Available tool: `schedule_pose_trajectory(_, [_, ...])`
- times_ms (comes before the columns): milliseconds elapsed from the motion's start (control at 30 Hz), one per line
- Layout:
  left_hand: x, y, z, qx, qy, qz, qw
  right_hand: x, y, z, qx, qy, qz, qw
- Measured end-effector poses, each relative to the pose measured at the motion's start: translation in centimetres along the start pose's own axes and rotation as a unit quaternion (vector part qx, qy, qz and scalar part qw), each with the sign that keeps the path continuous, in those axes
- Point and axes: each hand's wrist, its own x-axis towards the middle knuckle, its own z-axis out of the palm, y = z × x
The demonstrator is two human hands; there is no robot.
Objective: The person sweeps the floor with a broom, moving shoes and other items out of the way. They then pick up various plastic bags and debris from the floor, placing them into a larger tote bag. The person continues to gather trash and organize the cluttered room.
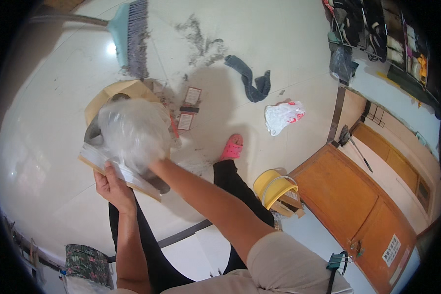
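My left hand (pixel 114 187) grips the near edge of an open cardboard box (pixel 119 85), with its thumb on the white inner side of a flap. A blurred, crumpled clear plastic bag (pixel 132 128) fills much of the box's opening. My right hand (pixel 160 154) is at the bag's right side, mostly hidden by the plastic and blurred; its fingers do not show. Grey items (pixel 93 130) lie under and beside the bag in the box.
A blue broom (pixel 119 35) lies beyond the box, near scattered dust. Small labelled packets (pixel 193 96), a dark grey cloth strip (pixel 255 92) and a white plastic bag (pixel 283 115) are on the tiled floor. A yellow bucket (pixel 273 185) stands right, by a wooden door (pixel 352 198).
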Motion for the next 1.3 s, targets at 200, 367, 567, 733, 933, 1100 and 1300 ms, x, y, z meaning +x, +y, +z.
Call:
schedule_pose_trajectory(200, [-0.9,-0.8,2.8,0.017,0.015,0.041,0.999,-14.0,3.3,-11.4,0.224,0.144,0.034,0.963])
schedule_pose_trajectory(367, [-0.9,-1.8,4.5,0.034,0.021,0.046,0.998,-24.7,17.0,-23.6,0.326,0.453,0.175,0.811])
schedule_pose_trajectory(567, [-0.8,-3.2,4.6,0.057,0.045,0.07,0.995,-24.5,35.4,-35.7,0.343,0.463,0.167,0.8])
schedule_pose_trajectory(733, [-0.5,-4.0,4.2,0.092,0.053,0.072,0.992,-14.4,42.0,-39.0,0.157,0.345,0.393,0.838])
schedule_pose_trajectory(933, [-0.1,-5.2,4.1,0.124,0.052,0.064,0.989,-11.2,45.5,-36.9,-0.072,0.268,0.454,0.847])
schedule_pose_trajectory(1100, [0.0,-5.3,5.0,0.129,0.036,0.059,0.989,-12.0,42.6,-36.0,0.322,0.542,0.242,0.738])
schedule_pose_trajectory(1300, [-0.1,-4.2,5.4,0.118,0.035,0.039,0.992,-9.8,30.8,-36.5,0.439,0.446,0.188,0.757])
